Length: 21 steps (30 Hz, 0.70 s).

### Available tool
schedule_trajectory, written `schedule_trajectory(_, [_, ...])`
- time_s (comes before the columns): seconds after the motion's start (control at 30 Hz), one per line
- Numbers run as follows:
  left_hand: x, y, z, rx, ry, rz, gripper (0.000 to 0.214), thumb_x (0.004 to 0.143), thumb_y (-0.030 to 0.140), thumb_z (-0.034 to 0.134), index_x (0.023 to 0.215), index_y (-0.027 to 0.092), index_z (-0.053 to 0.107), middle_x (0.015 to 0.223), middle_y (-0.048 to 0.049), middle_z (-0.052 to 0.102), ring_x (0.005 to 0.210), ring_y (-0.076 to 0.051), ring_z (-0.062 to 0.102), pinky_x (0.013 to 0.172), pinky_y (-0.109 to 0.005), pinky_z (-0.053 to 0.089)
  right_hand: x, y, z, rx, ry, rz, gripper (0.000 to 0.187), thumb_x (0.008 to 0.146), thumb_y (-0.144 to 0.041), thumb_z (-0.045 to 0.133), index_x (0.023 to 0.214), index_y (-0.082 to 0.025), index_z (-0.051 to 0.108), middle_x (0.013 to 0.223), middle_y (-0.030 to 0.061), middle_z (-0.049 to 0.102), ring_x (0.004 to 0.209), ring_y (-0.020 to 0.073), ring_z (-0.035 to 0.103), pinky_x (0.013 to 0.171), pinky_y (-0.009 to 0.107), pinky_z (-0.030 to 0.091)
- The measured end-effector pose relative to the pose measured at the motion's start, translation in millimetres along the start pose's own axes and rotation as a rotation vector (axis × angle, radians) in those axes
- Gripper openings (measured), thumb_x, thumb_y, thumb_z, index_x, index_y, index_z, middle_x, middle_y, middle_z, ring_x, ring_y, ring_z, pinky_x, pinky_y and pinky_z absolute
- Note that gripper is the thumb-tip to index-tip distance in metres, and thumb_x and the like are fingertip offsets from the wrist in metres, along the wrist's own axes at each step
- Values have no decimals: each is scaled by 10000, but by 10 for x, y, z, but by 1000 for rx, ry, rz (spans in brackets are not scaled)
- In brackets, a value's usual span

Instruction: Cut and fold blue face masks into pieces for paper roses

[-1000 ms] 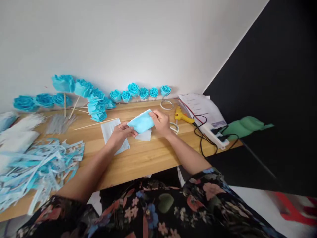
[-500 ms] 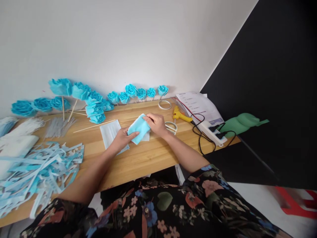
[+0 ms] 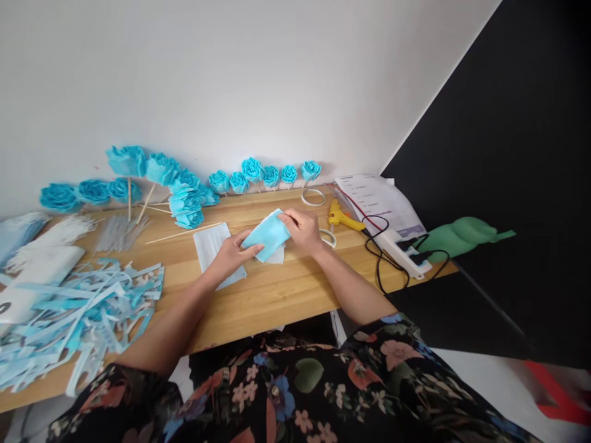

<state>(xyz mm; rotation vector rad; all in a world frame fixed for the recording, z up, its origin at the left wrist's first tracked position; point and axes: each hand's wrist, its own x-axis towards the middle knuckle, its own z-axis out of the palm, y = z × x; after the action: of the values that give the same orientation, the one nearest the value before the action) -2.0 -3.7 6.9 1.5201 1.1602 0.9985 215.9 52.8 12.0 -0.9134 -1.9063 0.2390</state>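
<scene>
A light-blue, rectangular piece of soft, cloth-like material (image 3: 268, 234) is held over the middle of the wooden counter (image 3: 277, 301), between the bare left hand (image 3: 234, 252) and the bare right hand (image 3: 303, 229). The left grip is closed on its near left end, thumb laid on the upper face; the right grip is pinched small on the far right corner, fingertips partly hidden. Holding both ends probably keeps such limp material flat and stretched. Its long axis runs aslant, from near left to far right, with one short end pointing at the left hand and its broad face turned up. A small white flat scrap (image 3: 277, 255) shows from under its near edge; whether they touch, I cannot tell. A pale, flat, pleated-looking sheet (image 3: 211, 241) lies partly behind the left hand, likely kept close for easy reach. To the right, beyond the right hand, lies a yellow plastic glue gun (image 3: 345, 218), perhaps placed there because its cord side is near the long white power strip (image 3: 402, 251). Ruffled bright-blue flowers (image 3: 252, 168) line the far edge, seemingly set back to spare working room.
</scene>
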Motion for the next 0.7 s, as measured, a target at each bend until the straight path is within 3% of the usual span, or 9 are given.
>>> schedule_trajectory(0.1, [-14,40,-48,-88,-7,57,682,765,586,781,1280,148,691,1268,-148,725,1194,-331,654,973,-401,526,-26,-42,35,4,-43,-49,416,1030,-448,504,734,-199,655,630,1,613,591,120,522,627,270,379])
schedule_trajectory(0.23, [-35,40,-61,-80,-19,62,745,794,580,772,1388,152,631,1340,-172,695,1223,-340,647,985,-417,524,-75,-107,131,45,-124,-99,422,1038,-469,494,783,-198,694,705,27,691,643,129,591,661,265,417])
schedule_trajectory(0.33, [-42,46,-36,10,1,85,620,757,600,790,1197,165,740,1218,-128,752,1142,-315,674,950,-375,528,-108,-146,190,78,-170,-129,418,1034,-474,503,789,-201,702,701,29,697,643,133,602,663,270,419])
schedule_trajectory(0.43, [-44,65,-12,48,45,48,488,768,627,755,955,177,778,912,-68,774,878,-237,691,755,-296,535,-122,-170,210,94,-215,-129,404,1025,-476,518,790,-206,705,696,30,689,651,139,601,673,279,418])
schedule_trajectory(0.53, [-42,70,-3,22,79,-10,465,756,636,746,776,172,738,710,-23,694,645,-155,587,580,-245,451,-111,-170,192,94,-228,-89,426,1019,-504,506,783,-211,706,678,31,667,640,144,577,666,286,410])
schedule_trajectory(0.7, [-25,52,-4,18,19,-66,447,689,600,797,691,162,707,616,5,626,579,-130,525,546,-238,399,-29,-103,67,81,-146,-4,456,1015,-521,488,747,-203,676,661,20,624,628,137,535,659,282,391])
